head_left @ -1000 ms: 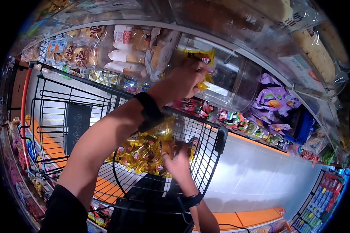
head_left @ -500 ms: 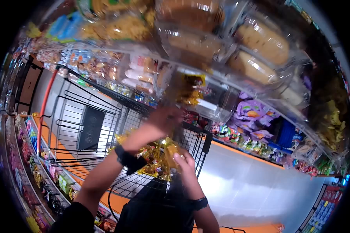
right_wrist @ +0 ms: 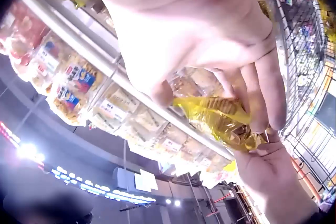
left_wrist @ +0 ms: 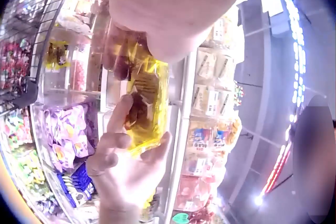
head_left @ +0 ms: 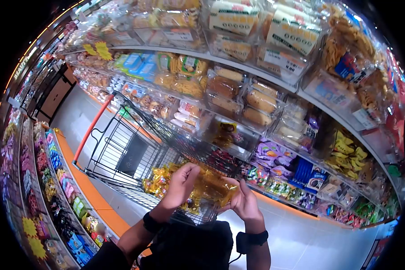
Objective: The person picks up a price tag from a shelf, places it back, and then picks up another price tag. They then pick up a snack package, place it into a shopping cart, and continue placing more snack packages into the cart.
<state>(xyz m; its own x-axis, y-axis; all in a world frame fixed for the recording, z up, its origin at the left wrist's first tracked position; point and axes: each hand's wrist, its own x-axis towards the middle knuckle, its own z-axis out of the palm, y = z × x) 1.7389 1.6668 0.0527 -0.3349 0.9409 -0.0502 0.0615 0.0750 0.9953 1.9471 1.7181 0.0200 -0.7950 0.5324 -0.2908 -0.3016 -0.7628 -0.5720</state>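
A yellow see-through packet (head_left: 213,184) with brown contents spans the gap between my two hands, over the shopping cart (head_left: 102,163). My left hand (head_left: 179,186) holds its left end with curled fingers. At the right end, my right hand (head_left: 246,202) grips the wrapper with thumb and fingers. The right wrist view shows the crinkled packet (right_wrist: 215,119) between the right thumb and the other hand. Striped brown pieces show through the film of the packet (left_wrist: 149,90) in the left wrist view. Beneath the hands lies a heap of similar yellow packets (head_left: 156,180) in the cart.
A clear bin (head_left: 244,146) on the shelf ahead holds a yellow packet (head_left: 227,128). Purple packets (head_left: 274,155) and blue packets (head_left: 303,171) sit to its right. Boxed breads (head_left: 261,105) line the shelf above. The cart's red handle (head_left: 92,128) is at the left.
My left hand has come back from the clear bin to above the cart. My right hand has risen from the heap, and both now hold one yellow packet. The head view has tilted up.
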